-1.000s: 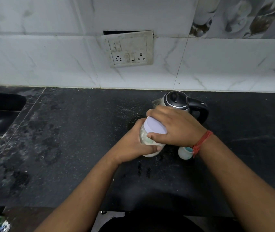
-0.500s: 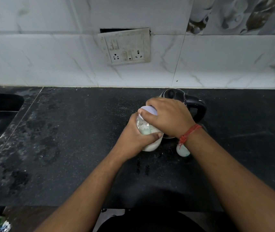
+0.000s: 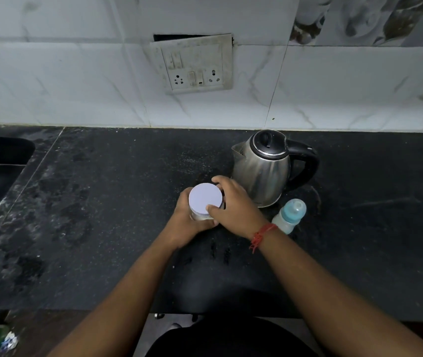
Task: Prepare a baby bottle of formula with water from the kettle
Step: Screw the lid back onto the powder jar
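Right hand grips jar lid from above.
Left hand grips the upright jar; bottle stands just right of the right wrist.

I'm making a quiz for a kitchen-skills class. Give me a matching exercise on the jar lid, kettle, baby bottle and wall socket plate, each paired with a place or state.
Things:
1. jar lid
2. kettle
3. baby bottle
4. socket plate

Descriptions:
A. on the tiled wall
B. stands in front of the kettle, teal collar
C. gripped by the right hand
D. steel body, black handle to the right

Pairs: 1-C, 2-D, 3-B, 4-A
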Tool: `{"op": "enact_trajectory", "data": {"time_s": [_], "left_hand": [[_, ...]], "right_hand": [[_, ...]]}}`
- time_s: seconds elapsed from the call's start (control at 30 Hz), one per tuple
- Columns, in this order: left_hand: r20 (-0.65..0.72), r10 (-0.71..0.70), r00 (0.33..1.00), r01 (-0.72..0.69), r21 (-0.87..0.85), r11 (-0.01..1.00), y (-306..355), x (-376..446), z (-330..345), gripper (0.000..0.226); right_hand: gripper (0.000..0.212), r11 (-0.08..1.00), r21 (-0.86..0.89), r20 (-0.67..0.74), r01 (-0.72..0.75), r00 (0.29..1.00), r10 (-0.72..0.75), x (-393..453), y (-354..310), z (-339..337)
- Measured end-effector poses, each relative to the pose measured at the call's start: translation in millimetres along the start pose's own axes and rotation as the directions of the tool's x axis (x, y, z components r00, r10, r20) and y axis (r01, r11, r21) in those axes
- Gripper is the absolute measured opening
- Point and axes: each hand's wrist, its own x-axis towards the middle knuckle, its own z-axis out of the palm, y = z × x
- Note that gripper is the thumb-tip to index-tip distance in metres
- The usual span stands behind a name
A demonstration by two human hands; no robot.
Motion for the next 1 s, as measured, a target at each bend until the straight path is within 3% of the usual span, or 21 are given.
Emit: {"op": "enact_trajectory", "data": {"time_s": [0.27,0.63,0.73,0.8,0.9,1.0], "left_hand": [[-0.056,-0.020,0.998,0.022,0.049,0.999,-33.6,4.4,5.1,0.095],[0.004,0.019,1.000,-0.020,0.063,0.998,-36.8,-1.5,3.2,0.097],[0.008,0.007,1.000,-0.008,0.077,0.997,-28.7,-7.6,-6.6,0.124],[-0.031,0.018,0.999,-0.017,0.046,0.999,-16.3,-12.0,-16.0,0.130],[-0.151,0.099,0.984,-0.108,-0.054,0.993,12.2,-11.6,-26.7,0.108],[-0.170,0.199,0.965,-0.201,0.008,0.980,46.8,3.6,-25.5,0.081]], "right_hand": [[0.076,0.981,0.173,0.045,-0.086,0.996,0.080,0.8,18.0,24.5],[0.077,0.983,0.179,0.039,-0.044,0.999,0.037,-2.7,29.9,23.8],[0.063,0.979,0.203,-0.125,0.007,0.992,0.019,-4.6,29.9,8.4],[0.054,0.968,0.245,-0.241,0.062,0.971,-0.002,-6.0,30.5,-9.3],[0.043,0.955,0.257,-0.395,0.148,0.918,-0.036,-6.9,31.5,-43.0],[0.037,0.967,0.184,-0.571,0.177,0.820,-0.041,-5.0,37.5,-80.2]]}}
